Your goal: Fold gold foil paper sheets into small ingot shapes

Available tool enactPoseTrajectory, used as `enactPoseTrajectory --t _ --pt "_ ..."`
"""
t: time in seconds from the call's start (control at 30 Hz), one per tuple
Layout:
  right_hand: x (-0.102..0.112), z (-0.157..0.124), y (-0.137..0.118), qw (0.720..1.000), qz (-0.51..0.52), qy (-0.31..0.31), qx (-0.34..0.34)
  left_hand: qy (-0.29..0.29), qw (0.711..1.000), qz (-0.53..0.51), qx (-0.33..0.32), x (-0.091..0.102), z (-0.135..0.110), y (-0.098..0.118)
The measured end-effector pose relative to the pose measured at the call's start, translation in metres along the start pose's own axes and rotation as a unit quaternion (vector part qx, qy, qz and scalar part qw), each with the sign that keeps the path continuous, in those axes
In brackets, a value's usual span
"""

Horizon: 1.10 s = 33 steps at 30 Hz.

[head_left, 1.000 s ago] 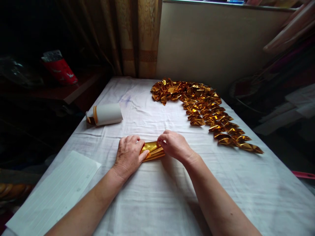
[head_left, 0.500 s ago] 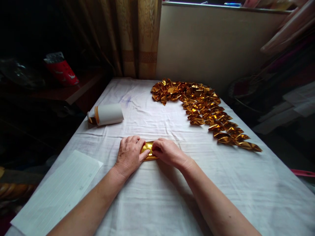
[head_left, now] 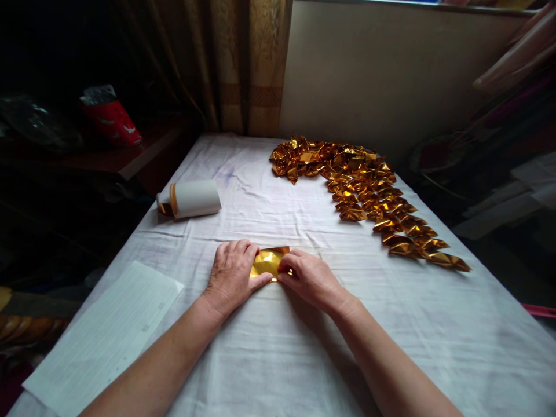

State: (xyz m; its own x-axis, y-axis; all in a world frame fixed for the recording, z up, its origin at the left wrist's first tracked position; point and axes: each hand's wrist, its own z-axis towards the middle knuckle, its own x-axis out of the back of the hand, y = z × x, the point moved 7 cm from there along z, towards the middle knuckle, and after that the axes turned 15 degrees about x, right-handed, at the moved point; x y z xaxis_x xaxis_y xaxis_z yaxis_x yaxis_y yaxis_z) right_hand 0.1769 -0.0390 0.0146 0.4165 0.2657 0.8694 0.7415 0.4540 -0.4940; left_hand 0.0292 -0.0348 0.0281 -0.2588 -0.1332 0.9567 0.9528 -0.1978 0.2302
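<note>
A small piece of shiny gold foil paper (head_left: 267, 262) lies flat on the white cloth (head_left: 278, 347) between my two hands. My left hand (head_left: 232, 277) presses down on its left edge, fingers curled and thumb on the foil. My right hand (head_left: 309, 279) pinches its right edge with closed fingers. A long curved heap of folded gold foil pieces (head_left: 365, 194) stretches from the far middle toward the right edge of the cloth.
A white paper roll with gold foil inside (head_left: 190, 199) lies on its side at the left. A lined white sheet (head_left: 104, 333) sits at the near left corner. A red packet (head_left: 110, 119) stands on a dark shelf. Curtain and wall behind.
The gold foil was a narrow bunched strip between my hands; now it lies wider and flatter. My right hand shifted slightly right and toward me.
</note>
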Motion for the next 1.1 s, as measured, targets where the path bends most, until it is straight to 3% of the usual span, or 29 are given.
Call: enactPoseTrajectory --t 0.27,0.53,0.87,1.1 --pt "0.004 -0.015 0.013 0.999 -0.022 -0.006 -0.038 -0.013 1.0 0.008 0.004 0.0 0.002 0.002" --pt "0.003 -0.015 0.013 0.999 -0.024 0.007 -0.034 -0.019 0.991 0.118 0.06 -0.007 -0.001 0.023" --pt "0.003 -0.015 0.014 0.999 -0.031 0.011 -0.029 -0.09 0.995 -0.013 0.044 -0.002 -0.004 -0.013" --pt "0.004 -0.016 0.014 0.999 -0.021 0.028 -0.021 -0.161 0.986 -0.044 0.02 -0.01 0.001 -0.037"
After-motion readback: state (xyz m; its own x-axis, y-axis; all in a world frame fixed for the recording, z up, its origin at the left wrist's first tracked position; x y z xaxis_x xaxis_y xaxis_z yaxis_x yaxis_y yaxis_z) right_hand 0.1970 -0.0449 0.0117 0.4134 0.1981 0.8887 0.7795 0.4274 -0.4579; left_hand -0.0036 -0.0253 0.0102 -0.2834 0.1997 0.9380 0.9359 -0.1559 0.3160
